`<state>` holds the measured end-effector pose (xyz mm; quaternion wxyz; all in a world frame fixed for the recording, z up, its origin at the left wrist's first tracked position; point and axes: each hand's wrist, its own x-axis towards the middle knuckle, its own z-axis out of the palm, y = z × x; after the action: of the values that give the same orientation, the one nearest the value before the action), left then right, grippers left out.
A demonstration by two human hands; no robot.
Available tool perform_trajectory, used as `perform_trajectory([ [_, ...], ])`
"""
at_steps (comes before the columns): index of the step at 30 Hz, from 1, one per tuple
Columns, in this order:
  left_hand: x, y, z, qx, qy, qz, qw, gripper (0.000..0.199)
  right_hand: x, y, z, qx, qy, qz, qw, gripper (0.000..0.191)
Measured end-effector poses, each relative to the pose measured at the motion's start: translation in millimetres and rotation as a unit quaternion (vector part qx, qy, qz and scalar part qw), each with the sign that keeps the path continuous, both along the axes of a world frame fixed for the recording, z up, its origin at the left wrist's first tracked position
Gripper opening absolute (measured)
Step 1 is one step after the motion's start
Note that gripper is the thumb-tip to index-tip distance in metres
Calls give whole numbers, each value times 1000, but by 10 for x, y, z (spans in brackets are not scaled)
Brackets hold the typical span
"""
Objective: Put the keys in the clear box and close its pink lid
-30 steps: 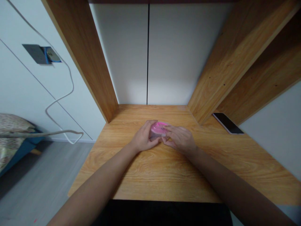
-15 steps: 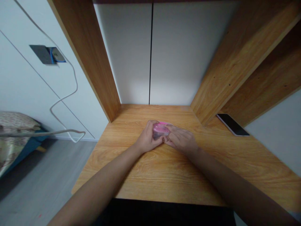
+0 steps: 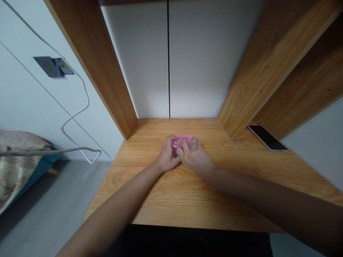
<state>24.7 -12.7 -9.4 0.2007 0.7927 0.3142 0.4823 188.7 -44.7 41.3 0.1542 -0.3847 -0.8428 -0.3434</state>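
The pink plastic tub (image 3: 182,141) is shiny, and you can see through its side a little. The wooden desk (image 3: 150,200) is smooth, with yellow-brown lines in the wood and a soft shine. The phone (image 3: 266,137) has dark, shiny glass on top. The white panel (image 3: 142,64) behind the desk looks smooth and matt. The bed cloth (image 3: 18,146) looks soft, and the grey floor (image 3: 48,200) looks smooth.
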Motion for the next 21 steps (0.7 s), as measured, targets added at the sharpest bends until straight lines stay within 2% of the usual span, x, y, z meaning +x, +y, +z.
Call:
perform_trajectory([
  [4,-30,23,-15,-10,4,6,1000,63,50,1,40,-36,3,38,999,17],
  [8,-57,61,-3,-10,0,24,1000,59,258,68,66,-42,-18,100,994,18],
  [12,-73,96,0,-20,-7,3,1000,70,516,251,57,-19,-5,172,985,21],
  [16,-102,107,2,-54,-7,-6,998,92,652,412,13,-23,84,224,971,16],
  [18,-118,110,-3,-72,-4,8,997,104,680,460,-59,5,165,209,964,10],
  [20,-127,117,-12,-107,-13,9,994,111,699,495,-161,49,275,151,948,4],
  [21,-128,121,-16,-124,-21,5,992,114,707,509,-215,42,314,129,940,4],
])
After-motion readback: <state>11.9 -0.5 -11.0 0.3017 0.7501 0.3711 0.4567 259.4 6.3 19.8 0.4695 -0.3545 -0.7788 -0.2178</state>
